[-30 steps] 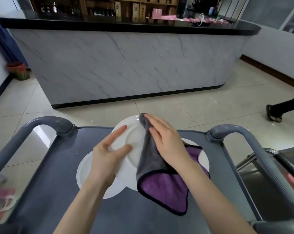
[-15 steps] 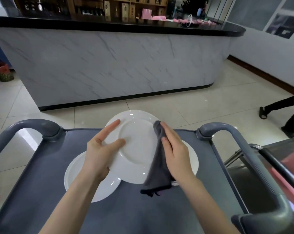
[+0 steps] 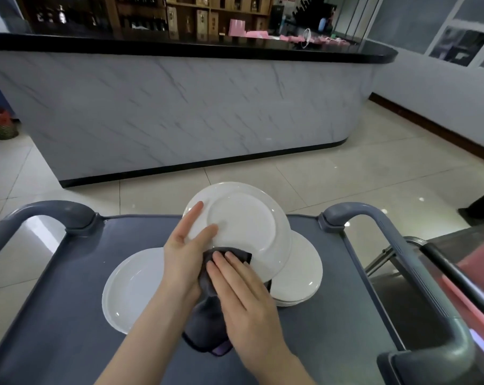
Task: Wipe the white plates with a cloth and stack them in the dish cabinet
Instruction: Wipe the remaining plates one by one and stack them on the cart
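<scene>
The held plate (image 3: 243, 226) is tilted up above the cart (image 3: 55, 301). The left hand (image 3: 185, 251) grips it only at the lower-left rim, with thumb and forefinger showing on the near face and the other fingers hidden behind. The right hand (image 3: 241, 295) lies flat with straight fingers, pressing the dark cloth (image 3: 207, 326) against the plate's near edge without grasping it.

The risk I see is a firm wipe pushing against that one-sided hold on smooth glaze. The plate could twist free and drop onto the stack of plates (image 3: 299, 273) under its right side, chipping both. The cloth's loose tail hangs by the wrists, and the single plate (image 3: 132, 287) lies just to their left.

Two grey handles (image 3: 354, 215) rise at the cart's far corners, and a marble-fronted bar counter (image 3: 179, 107) stands beyond them. A person's dark leg (image 3: 479, 207) shows at the right edge. The dish cabinet is not in view, so the route to it cannot be judged — the handles and the passer-by look the likeliest obstacles.
</scene>
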Tool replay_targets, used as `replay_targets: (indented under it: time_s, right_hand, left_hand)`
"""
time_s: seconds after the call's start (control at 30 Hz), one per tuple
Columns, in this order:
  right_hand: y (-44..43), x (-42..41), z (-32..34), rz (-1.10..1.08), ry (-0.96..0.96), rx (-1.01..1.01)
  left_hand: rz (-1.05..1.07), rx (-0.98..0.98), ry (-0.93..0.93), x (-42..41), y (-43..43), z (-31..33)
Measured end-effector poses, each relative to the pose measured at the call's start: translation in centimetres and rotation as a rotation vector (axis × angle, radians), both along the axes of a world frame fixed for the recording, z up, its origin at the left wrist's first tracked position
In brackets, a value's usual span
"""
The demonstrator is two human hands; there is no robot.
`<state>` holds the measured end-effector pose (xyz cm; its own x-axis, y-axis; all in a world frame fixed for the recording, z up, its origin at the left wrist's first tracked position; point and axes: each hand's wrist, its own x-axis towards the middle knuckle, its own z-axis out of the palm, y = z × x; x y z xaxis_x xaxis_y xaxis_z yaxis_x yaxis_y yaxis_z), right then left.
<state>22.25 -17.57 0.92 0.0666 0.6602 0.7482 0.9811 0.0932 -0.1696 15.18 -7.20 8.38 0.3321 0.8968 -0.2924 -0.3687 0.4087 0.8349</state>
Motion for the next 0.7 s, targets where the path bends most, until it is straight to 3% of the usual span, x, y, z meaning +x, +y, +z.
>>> replay_targets:
  time_s: [0.1, 0.23, 0.4, 0.47, 0.57, 0.7]
  right_hand:
    - [-1.8, 2.5, -0.8, -0.001, 0.065, -0.024]
    - [-3.0, 4.4, -0.5, -0.068, 0.399, 0.043]
    - [-1.2, 1.1, -0.4, 0.014, 0.056, -0.018]
    - [-0.5, 0.7, -0.1, -0.006, 0.054, -0.007]
    - [-1.0, 1.1, 0.0, -0.019, 0.223, 0.027]
    - [-1.4, 3.3, 1.0, -0.087, 0.721, 0.008]
  left_hand:
    - [0.026, -0.016, -0.020, -0.5, 0.4, -0.2]
    - [0.045, -0.046, -0.055, -1.0, 0.5, -0.4]
    - [0.068, -0.041, -0.062, 0.0, -0.2, -0.4]
    - [0.055, -0.045, -0.028, 0.1, -0.6, -0.7]
    - [0.062, -0.013, 0.014, -0.4, -0.6, -1.0]
    - [0.007, 0.061, 0.065, -1.5, -0.3, -0.9]
